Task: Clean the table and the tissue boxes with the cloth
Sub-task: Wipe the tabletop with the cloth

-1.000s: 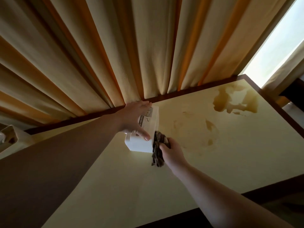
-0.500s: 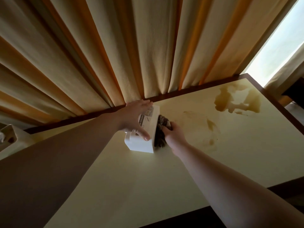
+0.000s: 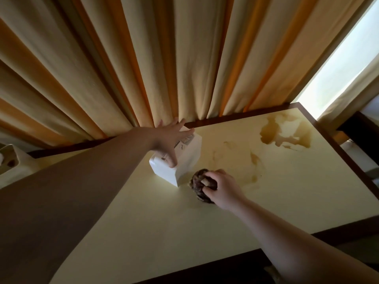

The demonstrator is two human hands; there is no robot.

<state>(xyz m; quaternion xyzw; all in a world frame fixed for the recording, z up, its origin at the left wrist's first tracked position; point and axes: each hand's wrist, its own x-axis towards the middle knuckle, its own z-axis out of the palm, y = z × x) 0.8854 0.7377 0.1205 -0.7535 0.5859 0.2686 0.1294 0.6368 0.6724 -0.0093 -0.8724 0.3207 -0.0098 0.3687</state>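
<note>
While the tissue box point(image 3: 178, 160) stands near the desk's point(image 3: 143, 222) far edge, by the curtain point(image 3: 143, 58), it reads as light, thin-walled and easily dented; best steadied from above. Cloth point(image 3: 202, 185): dark, soft, bunched, lying on the desk just beside the box, apart from it; probably best gripped as a wad. Left hand point(image 3: 170, 138): fingers nearly straight, spread over the box top, thumb down its near face. Right hand point(image 3: 222, 186): fingers curled into the cloth, pressing it down. Brown stains point(image 3: 287, 134) lie toward the far right corner.

A lived-in room, likely a home: pleated curtains point(image 3: 184, 58) by a window point(image 3: 338, 74), stained table point(image 3: 246, 212).
</note>
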